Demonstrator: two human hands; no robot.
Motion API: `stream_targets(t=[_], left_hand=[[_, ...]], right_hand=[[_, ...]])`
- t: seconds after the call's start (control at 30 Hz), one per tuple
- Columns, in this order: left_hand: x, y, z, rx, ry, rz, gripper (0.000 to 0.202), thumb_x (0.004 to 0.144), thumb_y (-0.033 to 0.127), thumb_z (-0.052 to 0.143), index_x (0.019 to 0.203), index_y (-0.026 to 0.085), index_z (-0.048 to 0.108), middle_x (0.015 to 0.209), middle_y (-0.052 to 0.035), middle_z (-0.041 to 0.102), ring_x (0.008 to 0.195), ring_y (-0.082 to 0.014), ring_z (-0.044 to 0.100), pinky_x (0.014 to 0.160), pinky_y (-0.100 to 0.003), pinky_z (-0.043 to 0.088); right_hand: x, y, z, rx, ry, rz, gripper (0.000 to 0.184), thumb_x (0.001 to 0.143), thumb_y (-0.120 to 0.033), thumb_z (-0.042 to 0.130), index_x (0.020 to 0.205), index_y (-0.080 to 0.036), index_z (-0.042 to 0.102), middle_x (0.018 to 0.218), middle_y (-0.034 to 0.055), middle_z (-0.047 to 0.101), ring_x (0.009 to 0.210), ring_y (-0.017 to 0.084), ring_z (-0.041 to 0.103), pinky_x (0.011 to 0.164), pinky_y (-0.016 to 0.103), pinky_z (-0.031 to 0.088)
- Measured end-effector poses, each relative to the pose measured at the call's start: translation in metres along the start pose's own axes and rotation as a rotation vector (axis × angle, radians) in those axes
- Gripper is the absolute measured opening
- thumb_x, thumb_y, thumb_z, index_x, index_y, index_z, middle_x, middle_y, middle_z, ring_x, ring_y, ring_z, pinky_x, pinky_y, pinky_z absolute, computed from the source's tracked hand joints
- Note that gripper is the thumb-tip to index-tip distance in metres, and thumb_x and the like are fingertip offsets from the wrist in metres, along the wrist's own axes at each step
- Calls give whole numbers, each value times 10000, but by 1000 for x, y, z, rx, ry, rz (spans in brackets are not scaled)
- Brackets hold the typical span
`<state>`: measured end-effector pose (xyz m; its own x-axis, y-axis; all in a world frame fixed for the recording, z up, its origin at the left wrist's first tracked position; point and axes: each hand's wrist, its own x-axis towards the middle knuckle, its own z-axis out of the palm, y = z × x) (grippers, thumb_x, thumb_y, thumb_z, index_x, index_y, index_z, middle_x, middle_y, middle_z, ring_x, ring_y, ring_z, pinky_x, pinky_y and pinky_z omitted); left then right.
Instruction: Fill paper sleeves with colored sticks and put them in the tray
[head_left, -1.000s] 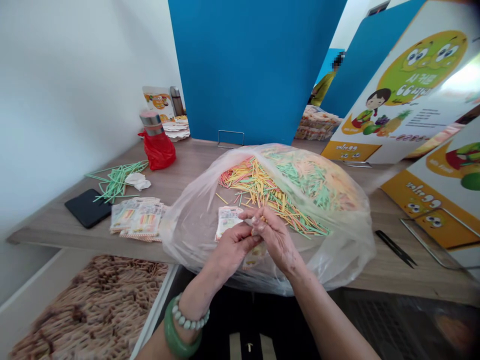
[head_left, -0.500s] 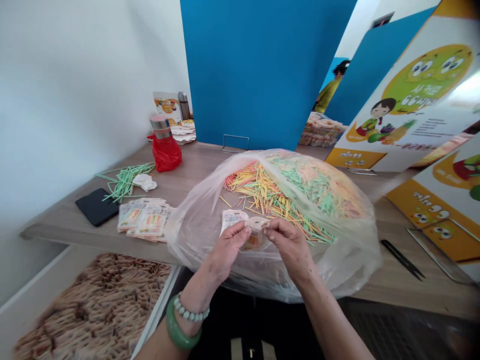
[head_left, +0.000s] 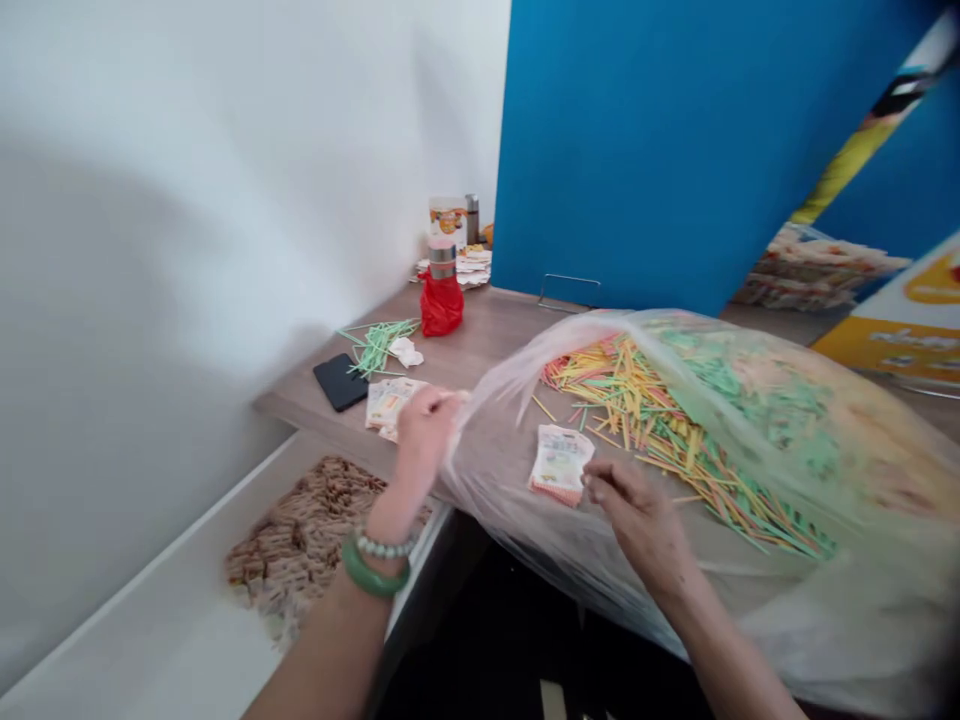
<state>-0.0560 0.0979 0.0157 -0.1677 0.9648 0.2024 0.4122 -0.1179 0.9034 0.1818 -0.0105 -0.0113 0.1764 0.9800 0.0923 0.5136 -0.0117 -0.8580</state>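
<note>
My left hand [head_left: 421, 432], with a green bangle and a bead bracelet on its wrist, reaches left over a pile of small printed packets [head_left: 386, 402] on the wooden table [head_left: 487, 335]; its fingers are curled and blurred at the pile. My right hand [head_left: 637, 515] rests inside the mouth of a large clear plastic bag [head_left: 750, 440] full of coloured sticks [head_left: 660, 405]. Its fingertips touch a small stack of empty packets [head_left: 561, 465] lying in the bag. The fingers look bent, with nothing clearly between them.
A black phone [head_left: 341, 380], loose green sticks [head_left: 379, 342], a crumpled tissue [head_left: 407, 351] and a red bag with a flask [head_left: 441, 295] lie at the left. A white tray of brown sticks [head_left: 307, 530] sits below the table edge. A blue partition [head_left: 660, 140] stands behind.
Both hands were together holding a packet over the bag. The left hand has swung left to the packet pile; the right hand stays by the stack in the bag. The view has turned left.
</note>
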Motion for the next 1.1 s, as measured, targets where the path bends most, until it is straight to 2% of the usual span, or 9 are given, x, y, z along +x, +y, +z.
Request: stream_targets(t=[0.07, 0.17, 0.33, 0.47, 0.57, 0.67, 0.8, 0.97, 1.1], left_hand=[[30, -24, -10, 404, 94, 115, 244, 885, 284, 510, 909, 158, 718, 957, -97, 682, 940, -243, 603, 814, -332, 441], [56, -52, -9, 894, 56, 123, 341, 932, 305, 442, 1039, 133, 717, 1073, -188, 646, 1007, -335, 586, 816, -406, 430], [55, -55, -7, 1021, 136, 173, 455, 925, 346, 473, 1312, 135, 588, 1109, -203, 633, 1021, -372, 582, 803, -432, 439], [25, -34, -2, 805, 211, 301, 389, 927, 354, 474, 1209, 161, 661, 1168, -176, 633, 1064, -345, 577, 884, -446, 438], [-8, -18, 18, 430, 46, 353, 328, 914, 359, 471, 1005, 191, 737, 1035, -110, 684, 950, -261, 623, 859, -370, 472], [-35, -7, 44, 125, -249, 211, 333, 872, 406, 518, 1006, 201, 744, 926, -56, 719, 788, -201, 634, 761, -314, 496], [-45, 7, 70, 38, -337, -6, 515, 725, 419, 667, 1165, 151, 696, 883, -47, 706, 646, -165, 568, 639, -295, 466], [-43, 29, 82, -373, -540, -302, 387, 574, 431, 785, 818, 138, 721, 641, 10, 617, 609, -148, 559, 595, -257, 454], [-52, 32, 90, -392, -508, -301, 310, 579, 420, 801, 618, 159, 638, 557, 37, 535, 568, -122, 507, 553, -232, 423]], right_hand=[[10, -4, 4, -270, 53, 60, 230, 911, -315, 431, 838, -199, 615, 830, 67, 666, 840, 239, 610, 767, 333, 426], [25, -10, 16, -636, 59, 227, 263, 929, -343, 488, 1031, -140, 620, 1091, 185, 670, 1036, 315, 607, 856, 382, 420], [38, -6, 35, -663, 3, 363, 353, 907, -365, 554, 1179, -142, 577, 1134, 176, 684, 1050, 307, 634, 828, 350, 426], [39, 3, 33, -542, 41, 420, 229, 886, -211, 481, 1071, -190, 614, 957, 101, 723, 890, 251, 664, 700, 303, 391], [36, 6, 28, -480, 113, 392, 193, 885, -171, 443, 938, -205, 625, 860, 76, 705, 801, 223, 636, 643, 287, 347], [33, 7, 21, -424, 184, 327, 176, 884, -173, 436, 789, -213, 579, 757, 54, 648, 730, 201, 577, 626, 280, 325], [28, 7, 16, -144, 269, 95, 174, 831, -187, 431, 664, -218, 468, 716, 16, 554, 749, 184, 521, 681, 272, 359], [28, 1, 8, 344, -46, -50, 95, 799, -254, 477, 712, -215, 485, 690, -23, 539, 679, 152, 519, 648, 244, 393], [60, 3, -16, -117, -17, -49, 168, 861, -194, 455, 746, -199, 579, 751, 9, 625, 761, 170, 569, 717, 255, 412]])
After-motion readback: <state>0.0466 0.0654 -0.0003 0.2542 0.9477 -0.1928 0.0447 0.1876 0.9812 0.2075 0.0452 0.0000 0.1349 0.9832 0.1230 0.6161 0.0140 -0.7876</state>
